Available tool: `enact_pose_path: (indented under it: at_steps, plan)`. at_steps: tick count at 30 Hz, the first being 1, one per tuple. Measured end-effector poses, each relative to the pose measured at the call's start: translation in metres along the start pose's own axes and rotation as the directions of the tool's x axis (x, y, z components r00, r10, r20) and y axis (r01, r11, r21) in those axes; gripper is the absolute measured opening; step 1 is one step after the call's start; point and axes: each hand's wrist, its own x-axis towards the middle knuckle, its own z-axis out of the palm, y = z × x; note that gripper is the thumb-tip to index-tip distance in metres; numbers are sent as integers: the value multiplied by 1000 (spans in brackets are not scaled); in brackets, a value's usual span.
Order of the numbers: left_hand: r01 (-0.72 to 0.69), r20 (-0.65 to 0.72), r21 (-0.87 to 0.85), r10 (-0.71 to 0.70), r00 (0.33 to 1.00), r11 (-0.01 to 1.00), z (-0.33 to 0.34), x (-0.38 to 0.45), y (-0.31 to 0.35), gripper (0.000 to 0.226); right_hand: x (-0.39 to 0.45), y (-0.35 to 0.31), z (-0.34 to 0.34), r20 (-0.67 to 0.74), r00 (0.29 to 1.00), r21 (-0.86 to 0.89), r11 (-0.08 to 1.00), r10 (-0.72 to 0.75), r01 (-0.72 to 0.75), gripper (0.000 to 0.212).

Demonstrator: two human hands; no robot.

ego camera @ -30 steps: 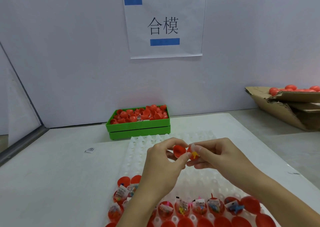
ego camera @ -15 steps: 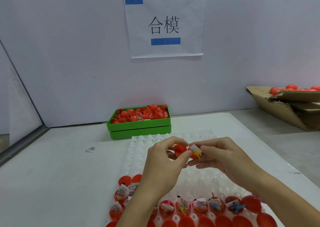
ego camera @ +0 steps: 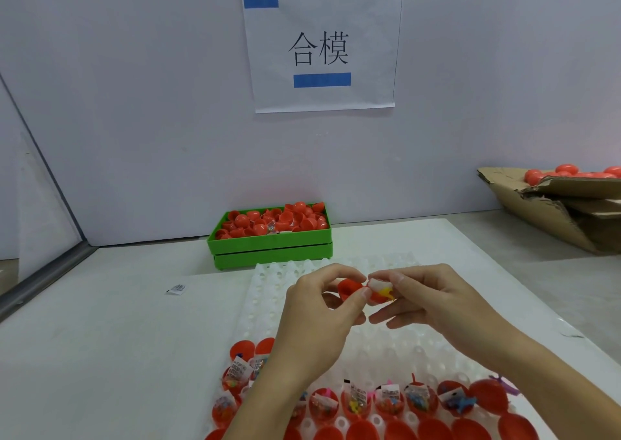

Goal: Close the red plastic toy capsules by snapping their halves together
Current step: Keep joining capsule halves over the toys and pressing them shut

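1. The left hand (ego camera: 322, 315) pinches an empty red capsule half (ego camera: 349, 288) between thumb and forefinger, its hollow turned towards the other hand
2. The right hand (ego camera: 433, 302) pinches the filled half (ego camera: 381, 293); a white paper tag and a yellow toy poke out of it, and the red shell is mostly hidden behind the fingertips
3. Both halves are held in the air above the white dimpled tray (ego camera: 268, 285), between the green crate (ego camera: 268, 248) and the rows of filled halves (ego camera: 356, 402) near the bottom edge
4. Compared with a second ago, the hands sit in nearly the same spot, but the tag and toy now show more plainly and the two rims look slightly turned towards one another; the halves touch or nearly touch at the thumbs, though I cannot tell whether the rims have met
5. My reading: the capsule is not yet snapped, and the person is lining up the rims while tucking the contents in
6. The protruding tag is the likely snag; if it lies across the rim, the halves may not seat, so it probably needs pushing inside first
7. Many open halves wait in the tray, so the task looks far from finished
8. The cardboard box (ego camera: 554, 211) on the right holds red capsules that look closed, probably finished ones
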Motion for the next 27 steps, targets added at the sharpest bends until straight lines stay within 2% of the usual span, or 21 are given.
enact_pose_path:
  at_steps: [3, 8, 12, 15, 16, 20, 27]
  plan:
    - [26, -6, -47, -27, 1000, 999, 1, 0, 1, 8, 0, 1, -3, -33, 999, -58, 998, -36, 34, 24]
    - [40, -13, -71, -41, 999, 997, 1, 0, 1, 8, -4, -3, -5, -148, 957, -234, 949, -250, 212, 30]
    - [38, -12, -53, -39, 999, 998, 1, -1, 2, 10, -7, -6, -3, -126, 912, -302, 891, -389, 339, 21]
    - [38, 11, -57, -37, 999, 998, 1, -2, 4, 26, -5, -4, -2, -150, 905, -355, 876, -397, 326, 3]
    - [38, 15, -52, -37, 999, 998, 1, -2, 5, 27, -5, -2, -2, -165, 905, -379, 873, -392, 308, 8]
    - [27, 26, -32, -26, 999, 999, 1, -2, 5, 10, -3, -1, -3, -193, 911, -393, 879, -365, 269, 17]
    - [22, 37, -5, -22, 999, 1000, 1, -2, 5, 9, -3, 0, -2, -203, 931, -382, 900, -305, 211, 12]
